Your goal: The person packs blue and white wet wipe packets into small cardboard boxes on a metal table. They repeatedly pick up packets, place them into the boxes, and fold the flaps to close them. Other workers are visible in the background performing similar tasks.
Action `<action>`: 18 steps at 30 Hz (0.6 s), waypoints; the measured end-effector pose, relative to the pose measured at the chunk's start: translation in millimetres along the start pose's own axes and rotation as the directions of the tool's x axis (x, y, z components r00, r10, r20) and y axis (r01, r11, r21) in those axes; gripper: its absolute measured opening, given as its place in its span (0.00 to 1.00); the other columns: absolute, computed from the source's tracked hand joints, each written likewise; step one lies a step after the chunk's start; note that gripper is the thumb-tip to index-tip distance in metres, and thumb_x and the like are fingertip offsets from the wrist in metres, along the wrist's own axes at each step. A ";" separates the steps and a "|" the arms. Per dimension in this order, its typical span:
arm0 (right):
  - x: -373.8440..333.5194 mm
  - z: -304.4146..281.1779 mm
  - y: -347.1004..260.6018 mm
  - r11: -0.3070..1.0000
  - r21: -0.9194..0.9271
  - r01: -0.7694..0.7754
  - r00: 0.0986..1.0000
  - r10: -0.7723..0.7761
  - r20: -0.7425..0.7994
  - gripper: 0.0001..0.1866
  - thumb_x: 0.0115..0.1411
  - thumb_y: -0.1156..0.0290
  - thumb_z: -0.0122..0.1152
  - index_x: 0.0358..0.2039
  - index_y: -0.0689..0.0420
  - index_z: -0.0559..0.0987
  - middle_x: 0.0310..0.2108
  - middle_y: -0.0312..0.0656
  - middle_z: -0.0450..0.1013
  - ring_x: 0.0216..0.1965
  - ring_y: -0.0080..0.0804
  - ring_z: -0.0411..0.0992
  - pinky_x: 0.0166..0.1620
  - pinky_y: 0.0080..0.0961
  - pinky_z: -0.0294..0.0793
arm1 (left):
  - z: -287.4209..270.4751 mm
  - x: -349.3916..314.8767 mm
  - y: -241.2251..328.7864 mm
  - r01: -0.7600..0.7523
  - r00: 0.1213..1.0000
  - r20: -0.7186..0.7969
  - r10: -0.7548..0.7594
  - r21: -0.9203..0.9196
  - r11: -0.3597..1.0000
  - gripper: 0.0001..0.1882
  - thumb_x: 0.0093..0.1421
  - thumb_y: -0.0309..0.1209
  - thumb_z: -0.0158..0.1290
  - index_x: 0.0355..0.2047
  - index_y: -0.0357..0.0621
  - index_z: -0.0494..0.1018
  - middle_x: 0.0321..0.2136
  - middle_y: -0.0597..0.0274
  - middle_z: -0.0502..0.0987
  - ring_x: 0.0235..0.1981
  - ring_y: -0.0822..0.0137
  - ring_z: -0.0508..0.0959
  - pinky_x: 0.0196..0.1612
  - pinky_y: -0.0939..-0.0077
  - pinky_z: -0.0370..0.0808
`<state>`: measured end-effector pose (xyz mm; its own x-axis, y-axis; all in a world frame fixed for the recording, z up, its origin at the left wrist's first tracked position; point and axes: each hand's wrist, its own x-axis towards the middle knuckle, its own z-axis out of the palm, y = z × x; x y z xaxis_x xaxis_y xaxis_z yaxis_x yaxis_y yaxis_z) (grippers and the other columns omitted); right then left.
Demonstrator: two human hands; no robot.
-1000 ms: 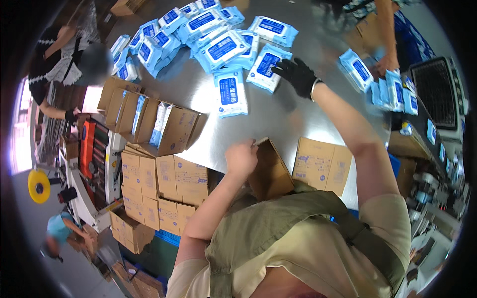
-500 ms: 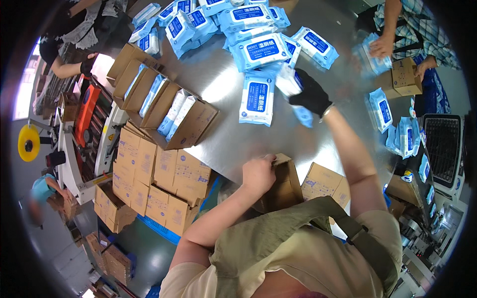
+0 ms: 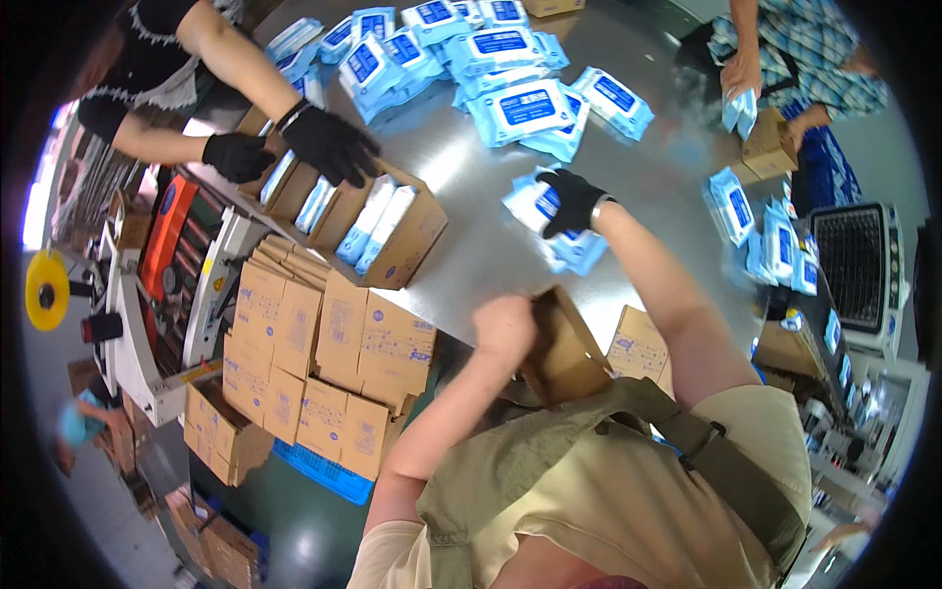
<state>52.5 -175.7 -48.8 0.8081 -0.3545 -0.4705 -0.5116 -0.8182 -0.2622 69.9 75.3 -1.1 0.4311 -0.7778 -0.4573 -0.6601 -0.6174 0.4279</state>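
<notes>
My left hand point(image 3: 505, 329) is closed on the side wall of an open brown cardboard box point(image 3: 577, 365), which stands tilted at the table's near edge, against my body. My right hand point(image 3: 574, 203), in a black glove, grips a blue and white pack of wet wipes point(image 3: 530, 204) above the metal table. Just under that hand is another wipes pack point(image 3: 579, 252); whether it is also gripped I cannot tell. Beyond lies a heap of wipes packs point(image 3: 520, 110), their blue labels facing up.
On the left, a row of open boxes point(image 3: 417, 236) holds upright packs, with a co-worker's gloved hand point(image 3: 329, 145) over them. Flattened cartons point(image 3: 343, 334) are stacked below. At the right, another person's hand point(image 3: 743, 74) holds a pack near a small box point(image 3: 768, 147).
My right hand has drawn wipes packs nearer and to the left, away from the heap. A co-worker's gloved hands have reached over the box row. The pack lying in front of the heap is no longer there.
</notes>
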 end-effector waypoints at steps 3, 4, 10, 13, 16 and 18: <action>-65.2 0.1 60.2 0.997 -0.056 -0.045 0.996 0.040 -0.084 0.60 0.26 0.56 0.73 0.63 0.45 0.52 0.60 0.53 0.54 0.62 0.49 0.52 0.61 0.40 0.54 | -0.6 -0.3 -21.8 0.104 0.969 -0.224 -0.101 0.000 0.995 0.06 0.54 0.30 0.48 0.30 0.46 0.74 0.26 0.51 0.77 0.27 0.48 0.77 0.31 0.58 0.73; -83.9 -4.6 69.7 0.989 0.092 -0.114 0.989 0.122 -0.087 0.62 0.26 0.58 0.74 0.63 0.46 0.51 0.60 0.54 0.55 0.61 0.49 0.53 0.61 0.38 0.55 | 0.3 -0.6 -20.8 0.092 0.957 -0.276 -0.095 -0.024 0.995 0.06 0.53 0.31 0.49 0.30 0.45 0.74 0.26 0.51 0.77 0.27 0.48 0.77 0.31 0.58 0.73; -113.6 66.8 180.6 0.563 0.766 -0.309 0.849 0.526 -0.044 0.68 0.27 0.62 0.76 0.65 0.55 0.40 0.54 0.54 0.64 0.52 0.44 0.67 0.55 0.33 0.65 | -0.9 5.8 -3.8 0.062 0.943 -0.324 -0.072 -0.040 0.997 0.08 0.54 0.31 0.50 0.32 0.43 0.74 0.25 0.49 0.77 0.28 0.49 0.77 0.33 0.58 0.72; -119.9 29.3 91.1 0.748 0.586 -0.312 0.881 0.459 -0.117 0.60 0.34 0.58 0.71 0.64 0.55 0.45 0.52 0.55 0.66 0.50 0.45 0.69 0.50 0.34 0.69 | -2.2 1.2 -13.8 0.114 0.938 -0.325 -0.120 -0.040 0.993 0.10 0.54 0.32 0.50 0.35 0.42 0.75 0.27 0.48 0.77 0.31 0.49 0.76 0.37 0.58 0.72; -121.3 55.2 10.6 0.944 -0.019 -0.329 0.898 0.307 -0.315 0.42 0.47 0.60 0.53 0.64 0.51 0.51 0.42 0.53 0.70 0.42 0.43 0.71 0.44 0.41 0.70 | -0.8 3.6 -11.6 0.091 0.923 -0.376 -0.085 -0.001 0.996 0.10 0.53 0.32 0.47 0.33 0.45 0.75 0.25 0.50 0.77 0.30 0.49 0.77 0.34 0.58 0.72; -124.4 88.8 -11.1 0.961 -0.052 -0.271 0.928 0.247 -0.281 0.42 0.41 0.63 0.58 0.60 0.52 0.58 0.42 0.55 0.70 0.44 0.47 0.70 0.46 0.41 0.69 | 1.1 -1.4 -14.7 0.104 0.929 -0.357 -0.093 0.012 0.994 0.09 0.53 0.32 0.47 0.32 0.44 0.75 0.25 0.49 0.77 0.30 0.49 0.77 0.34 0.58 0.72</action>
<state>-68.3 -82.3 -62.1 0.7053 -0.6577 -0.2646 -0.6958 -0.7137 -0.0808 78.3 85.5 -7.6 0.6818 -0.7074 -0.1864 -0.6191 -0.6937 0.3680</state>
